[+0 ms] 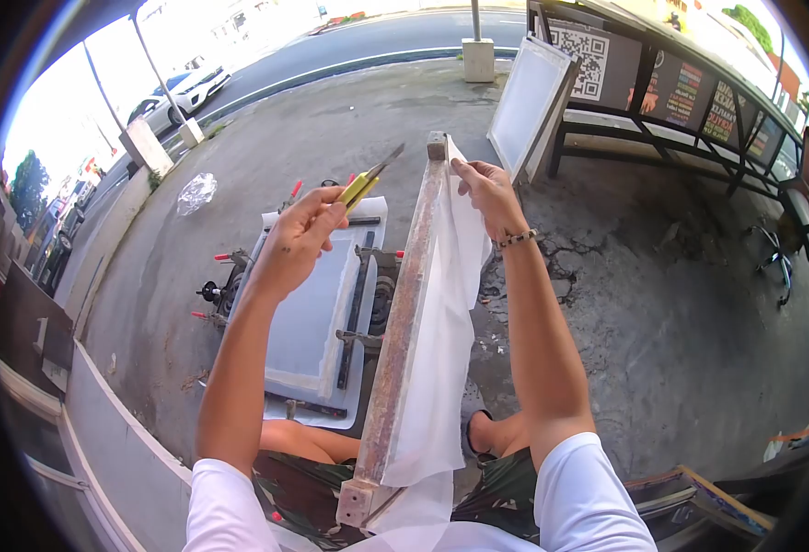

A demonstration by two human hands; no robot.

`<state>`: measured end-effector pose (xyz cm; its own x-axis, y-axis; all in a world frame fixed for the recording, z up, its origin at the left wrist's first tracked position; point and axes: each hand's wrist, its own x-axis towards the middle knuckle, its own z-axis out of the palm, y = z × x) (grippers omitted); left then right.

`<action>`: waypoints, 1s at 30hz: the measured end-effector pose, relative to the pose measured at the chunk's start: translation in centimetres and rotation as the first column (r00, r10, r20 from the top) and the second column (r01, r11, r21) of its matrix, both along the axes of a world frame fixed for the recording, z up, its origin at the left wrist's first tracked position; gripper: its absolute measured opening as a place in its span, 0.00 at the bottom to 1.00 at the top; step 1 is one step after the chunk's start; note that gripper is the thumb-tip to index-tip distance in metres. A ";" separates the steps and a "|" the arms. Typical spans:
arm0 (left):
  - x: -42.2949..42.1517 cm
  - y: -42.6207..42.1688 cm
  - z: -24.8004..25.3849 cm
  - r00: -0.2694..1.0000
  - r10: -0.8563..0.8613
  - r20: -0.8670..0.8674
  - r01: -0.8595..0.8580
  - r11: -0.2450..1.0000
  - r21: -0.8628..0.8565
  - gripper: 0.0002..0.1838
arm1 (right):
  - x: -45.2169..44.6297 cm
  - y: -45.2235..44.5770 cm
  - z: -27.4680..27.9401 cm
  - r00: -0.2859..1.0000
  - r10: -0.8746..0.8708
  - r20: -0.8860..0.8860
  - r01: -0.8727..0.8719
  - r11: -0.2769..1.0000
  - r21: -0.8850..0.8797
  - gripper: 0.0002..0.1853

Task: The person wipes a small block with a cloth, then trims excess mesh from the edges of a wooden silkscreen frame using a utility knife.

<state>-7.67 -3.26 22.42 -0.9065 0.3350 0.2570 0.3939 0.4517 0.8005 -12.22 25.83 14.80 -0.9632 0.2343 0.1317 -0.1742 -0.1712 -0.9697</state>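
Note:
My left hand (305, 235) is closed around a yellow utility knife (360, 190), its blade out and pointing up to the right. A long, worn bar (407, 313) with square end blocks runs from near my lap away from me. White mesh fabric (434, 368) hangs along the bar's right side and trails over my lap. At the bar's far end, my right hand (489, 195) pinches the upper edge of this fabric between thumb and fingers. The knife blade is left of the bar, apart from the fabric.
On the ground to the left lies a mesh-covered frame (305, 317) with dark bars and red-handled clamps (230, 256) around it. A white panel (529, 106) leans against a dark metal structure (681, 101). Crumpled clear plastic (196, 193) lies farther left. A white car (179, 94) is by the road.

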 end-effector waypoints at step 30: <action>-2.2 17.6 12.5 0.726 -0.552 -0.409 -0.348 0.217 -0.912 0.10 | -1.4 0.3 -0.9 0.992 0.032 -0.124 -0.045 0.994 -0.104 0.11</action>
<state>-9.89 14.38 34.95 -0.6227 0.7804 0.0563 0.6034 0.5248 -0.6004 -13.57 26.16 13.91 -0.9499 0.2166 0.2253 -0.2817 -0.2815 -0.9173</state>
